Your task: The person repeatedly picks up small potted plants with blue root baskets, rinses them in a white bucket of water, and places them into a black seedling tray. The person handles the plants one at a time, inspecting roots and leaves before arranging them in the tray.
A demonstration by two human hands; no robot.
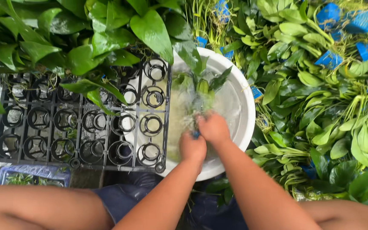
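Rinsing step: left hand [193, 147] and right hand [213, 127] both closed around a small leafy plant [202, 91] in the white basin [243, 98]; next, judged, lifting it toward the black tray [81, 123] left of the hands

Tray [81, 123] left, overlapping basin [239, 106] – plant [201, 91] in basin – baskets [354, 25] far right.

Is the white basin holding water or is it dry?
Holding water: the white basin shows a rippled, glinting surface around the plant both hands grip.
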